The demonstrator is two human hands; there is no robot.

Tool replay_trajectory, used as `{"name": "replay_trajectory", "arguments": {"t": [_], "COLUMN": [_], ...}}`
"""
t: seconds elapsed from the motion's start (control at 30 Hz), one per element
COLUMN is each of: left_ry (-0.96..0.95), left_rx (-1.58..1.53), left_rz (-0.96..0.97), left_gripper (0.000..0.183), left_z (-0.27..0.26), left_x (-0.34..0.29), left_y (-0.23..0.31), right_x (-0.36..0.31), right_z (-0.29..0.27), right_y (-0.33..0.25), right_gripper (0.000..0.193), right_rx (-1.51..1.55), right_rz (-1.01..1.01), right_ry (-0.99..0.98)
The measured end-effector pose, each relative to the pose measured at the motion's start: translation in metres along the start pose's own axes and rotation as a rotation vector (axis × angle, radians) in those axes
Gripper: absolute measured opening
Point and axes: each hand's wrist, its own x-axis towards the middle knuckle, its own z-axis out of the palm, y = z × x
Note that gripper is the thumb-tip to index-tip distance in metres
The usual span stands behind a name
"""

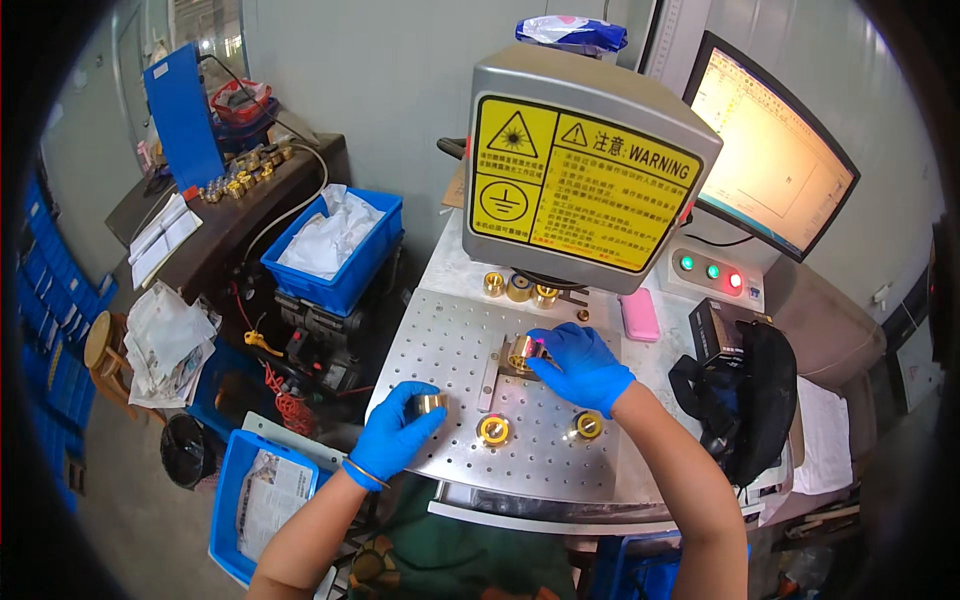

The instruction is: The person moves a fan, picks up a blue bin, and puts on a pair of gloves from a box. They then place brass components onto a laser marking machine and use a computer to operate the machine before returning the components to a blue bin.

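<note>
My left hand, in a blue glove, is closed round a short brass cylinder over the left edge of the perforated metal plate. My right hand, also gloved, grips a shiny brass ring-shaped part between thumb and fingers at a small dark block near the plate's middle. Beside that block lies a narrow metal bar. Two round brass parts with yellow rims, a left one and a right one, rest on the plate nearer to me.
Above the plate hangs a grey machine head with a yellow warning label. Several brass parts stand behind the plate. A pink case, a black bag and a monitor are at the right; a blue bin is at the left.
</note>
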Motion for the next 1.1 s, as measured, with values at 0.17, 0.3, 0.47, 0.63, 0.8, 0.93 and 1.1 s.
{"name": "replay_trajectory", "arguments": {"t": [0.17,0.3,0.47,0.63,0.8,0.93,1.1], "left_ry": [-0.075,-0.108,-0.126,-0.103,0.018,-0.053,-0.385], "left_rx": [0.352,0.383,0.448,0.536,0.497,0.326,-0.282], "left_rz": [0.433,0.455,0.505,0.466,0.521,0.536,-0.015], "left_gripper": [0.033,0.033,0.036,0.045,0.046,0.042,0.044], "left_z": [0.011,0.020,0.019,0.013,0.015,0.047,0.088], "left_x": [-0.006,-0.009,-0.002,-0.002,-0.006,-0.004,-0.002], "left_y": [0.004,0.005,0.010,0.009,0.014,0.042,0.062], "right_x": [-0.003,-0.015,-0.037,-0.077,-0.091,-0.087,-0.070], "right_z": [0.001,0.007,-0.027,-0.045,-0.014,-0.021,-0.041], "right_y": [0.002,0.004,0.006,-0.003,-0.005,-0.002,-0.025], "right_gripper": [0.039,0.043,0.032,0.018,0.029,0.027,0.025], "right_rx": [0.023,0.101,0.125,-0.060,-0.145,0.243,0.862], "right_rz": [0.075,0.134,0.070,0.025,-0.036,-0.088,-0.077], "right_ry": [-0.087,-0.057,0.063,-0.284,-0.159,-0.109,-0.096]}}
